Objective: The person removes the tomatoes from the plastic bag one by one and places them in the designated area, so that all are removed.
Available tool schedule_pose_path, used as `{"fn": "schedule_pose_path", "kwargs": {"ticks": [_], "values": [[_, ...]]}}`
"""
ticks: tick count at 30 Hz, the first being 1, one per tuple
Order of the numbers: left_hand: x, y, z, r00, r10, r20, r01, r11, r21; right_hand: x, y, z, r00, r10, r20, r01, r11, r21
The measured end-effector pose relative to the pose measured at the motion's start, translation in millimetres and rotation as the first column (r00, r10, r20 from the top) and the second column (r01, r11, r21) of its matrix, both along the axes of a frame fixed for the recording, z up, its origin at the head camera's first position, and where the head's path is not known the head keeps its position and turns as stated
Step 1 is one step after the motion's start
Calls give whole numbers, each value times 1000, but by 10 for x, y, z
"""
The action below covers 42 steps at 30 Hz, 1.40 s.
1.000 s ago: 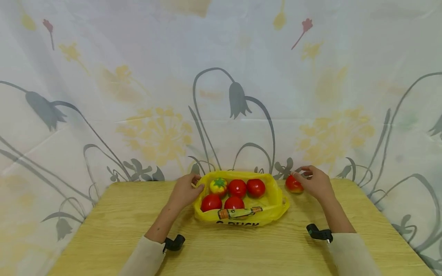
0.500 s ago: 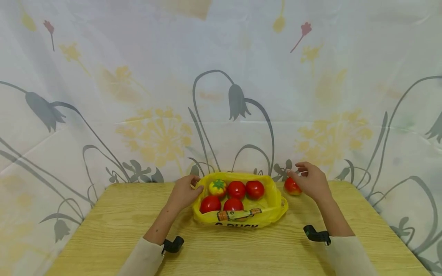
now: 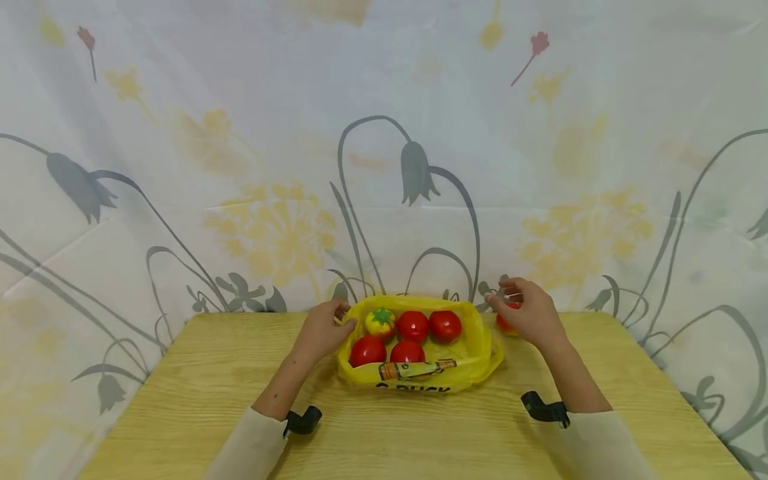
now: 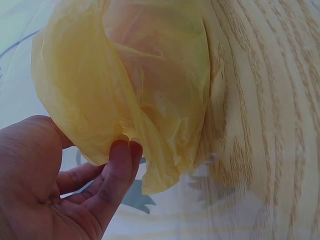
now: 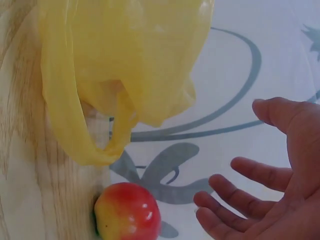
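A yellow plastic bag point(image 3: 480, 341) lies with its mouth spread open at the middle of the table. My left hand point(image 3: 322, 328) pinches the bag's left edge between thumb and fingers; the left wrist view shows the thin folded plastic point(image 4: 145, 145) at the fingertips. Inside are several glossy red tomato-like fruits point(image 3: 413, 327) and a yellow one with a green star-shaped top point(image 3: 380, 322). My right hand point(image 3: 533, 315) hovers, fingers apart and holding nothing, just beyond the bag's right side. Below it a red-and-yellow round fruit point(image 5: 131, 212) rests on the table, partly hidden in the head view.
A bag handle loop point(image 5: 90, 150) sticks out on the right side, near the loose fruit. The light wooden table point(image 3: 414, 440) ends at a floral-printed cloth point(image 3: 384, 167) hanging behind it.
My right hand has moved left from beside the loose fruit to above it, toward the bag. The fruit stays in place, and my left hand keeps its hold on the bag.
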<state>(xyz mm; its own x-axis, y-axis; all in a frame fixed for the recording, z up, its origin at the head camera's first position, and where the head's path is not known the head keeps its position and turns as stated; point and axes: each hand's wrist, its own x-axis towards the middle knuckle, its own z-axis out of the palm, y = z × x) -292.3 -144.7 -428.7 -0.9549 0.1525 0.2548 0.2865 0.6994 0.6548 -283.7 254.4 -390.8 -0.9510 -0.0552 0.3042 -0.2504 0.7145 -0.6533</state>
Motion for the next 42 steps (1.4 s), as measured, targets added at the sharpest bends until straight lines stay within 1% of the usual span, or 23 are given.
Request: {"fn": "schedule_pose_path", "kwargs": {"ticks": [5,11,22,27,34,38,42], "values": [[-1,-11,-4,1000,-1,-4,1,1000,-10,17,-88,-7,999,26,-28,-26,1000,2],[-7,-10,-20,1000,2,5,-2,1000,0,61,-213,26,997,53,-59,-52,998,25],[5,-26,-20,1000,-2,-12,2,1000,0,114,-407,13,995,81,-52,-79,996,49],[-2,-16,-32,1000,-11,-21,11,1000,0,135,-491,-8,991,102,-90,-95,992,80],[-6,-14,-43,1000,-9,-17,9,1000,4,169,-604,-50,974,159,-162,-146,985,89],[-3,-15,-38,1000,-13,-14,13,1000,10,184,-658,-61,971,172,-164,-160,983,87],[-5,-14,-22,1000,-15,-16,15,1000,10,197,-727,-74,974,178,-142,-168,982,80]]}}
